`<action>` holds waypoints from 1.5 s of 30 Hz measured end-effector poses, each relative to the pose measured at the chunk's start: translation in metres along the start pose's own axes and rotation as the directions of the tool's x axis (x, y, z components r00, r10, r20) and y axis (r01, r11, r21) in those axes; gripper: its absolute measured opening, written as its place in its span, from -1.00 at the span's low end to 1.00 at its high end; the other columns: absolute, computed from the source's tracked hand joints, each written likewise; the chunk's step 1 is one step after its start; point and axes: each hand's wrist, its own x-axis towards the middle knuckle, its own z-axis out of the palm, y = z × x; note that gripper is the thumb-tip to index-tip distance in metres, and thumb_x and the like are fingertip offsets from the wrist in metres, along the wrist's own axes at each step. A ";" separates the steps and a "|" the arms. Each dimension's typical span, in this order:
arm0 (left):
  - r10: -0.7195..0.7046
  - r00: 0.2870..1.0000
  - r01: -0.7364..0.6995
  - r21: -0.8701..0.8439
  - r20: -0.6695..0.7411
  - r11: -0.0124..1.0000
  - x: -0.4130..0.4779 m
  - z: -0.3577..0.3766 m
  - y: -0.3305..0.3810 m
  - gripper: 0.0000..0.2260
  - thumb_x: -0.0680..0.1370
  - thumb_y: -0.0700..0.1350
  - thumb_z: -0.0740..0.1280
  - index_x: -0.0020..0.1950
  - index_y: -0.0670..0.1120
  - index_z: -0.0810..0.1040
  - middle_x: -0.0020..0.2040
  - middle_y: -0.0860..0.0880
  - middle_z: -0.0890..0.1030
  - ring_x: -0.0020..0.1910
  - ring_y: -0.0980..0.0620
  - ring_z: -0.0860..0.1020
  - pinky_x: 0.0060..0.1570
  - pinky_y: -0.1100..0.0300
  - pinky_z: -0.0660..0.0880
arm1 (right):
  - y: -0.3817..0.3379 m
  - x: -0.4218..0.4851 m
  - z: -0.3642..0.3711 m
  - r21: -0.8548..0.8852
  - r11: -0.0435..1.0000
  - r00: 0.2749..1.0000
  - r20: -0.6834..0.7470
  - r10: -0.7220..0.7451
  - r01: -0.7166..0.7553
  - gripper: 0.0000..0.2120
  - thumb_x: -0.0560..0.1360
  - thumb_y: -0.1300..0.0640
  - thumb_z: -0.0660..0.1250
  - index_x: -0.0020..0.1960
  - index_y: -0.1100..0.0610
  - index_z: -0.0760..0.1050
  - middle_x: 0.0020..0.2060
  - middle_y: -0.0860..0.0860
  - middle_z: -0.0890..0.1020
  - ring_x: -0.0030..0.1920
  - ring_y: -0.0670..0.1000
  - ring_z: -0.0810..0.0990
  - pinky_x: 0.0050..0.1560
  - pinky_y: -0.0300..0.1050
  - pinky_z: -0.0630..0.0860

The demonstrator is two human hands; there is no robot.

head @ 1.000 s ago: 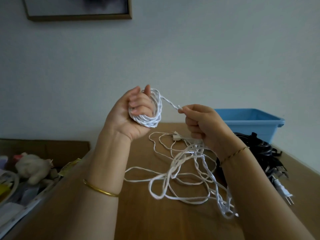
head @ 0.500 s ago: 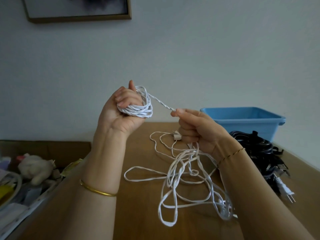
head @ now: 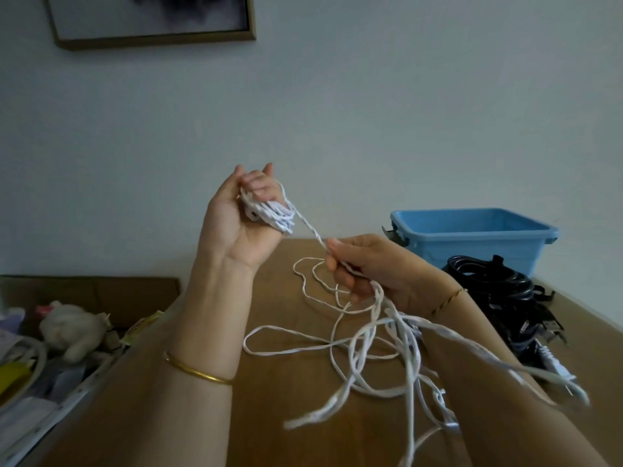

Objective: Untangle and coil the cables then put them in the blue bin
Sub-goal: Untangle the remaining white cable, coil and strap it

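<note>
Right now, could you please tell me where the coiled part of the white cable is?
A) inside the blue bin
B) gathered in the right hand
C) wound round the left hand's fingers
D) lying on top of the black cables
C: the white coil is wrapped round the fingers of the left hand; the right hand only pinches the loose strand leading from it.
</note>
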 end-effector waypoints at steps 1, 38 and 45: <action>0.072 0.997 -0.072 0.050 0.008 0.996 0.000 0.001 -0.001 -0.79 0.63 -0.20 0.17 0.15 -0.35 0.38 -0.41 -0.07 0.44 -0.54 0.01 0.45 -0.51 0.25 0.46 | 0.000 -0.001 0.000 -0.010 1.000 0.999 0.032 0.006 -0.006 -0.64 0.64 0.03 0.10 -0.20 0.20 0.47 -0.51 0.03 0.37 -0.63 -0.13 0.26 -0.61 -0.29 0.38; 0.027 0.929 -0.182 0.519 0.369 -0.835 -0.006 -0.012 -0.036 -0.59 0.46 0.07 0.44 0.10 -0.16 0.40 0.10 -0.09 0.50 0.12 -0.05 0.49 0.10 0.16 0.40 | -0.015 -0.017 -0.018 -0.377 0.925 0.955 -0.256 -0.152 0.047 -0.93 0.43 0.17 0.45 -0.11 0.15 0.68 -0.21 0.14 0.70 -0.25 0.01 0.63 -0.11 -0.15 0.61; 0.261 0.818 -0.131 0.609 0.512 -0.782 -0.002 -0.007 -0.034 -0.70 0.46 -0.16 0.42 -0.16 -0.09 0.26 -0.22 0.02 0.33 -0.17 0.00 0.37 -0.17 0.19 0.25 | -0.013 -0.005 -0.008 -0.545 0.786 0.800 -0.310 -0.514 0.294 -0.93 0.41 0.24 0.47 -0.15 0.14 0.60 -0.18 -0.02 0.66 -0.22 -0.05 0.67 -0.13 -0.18 0.61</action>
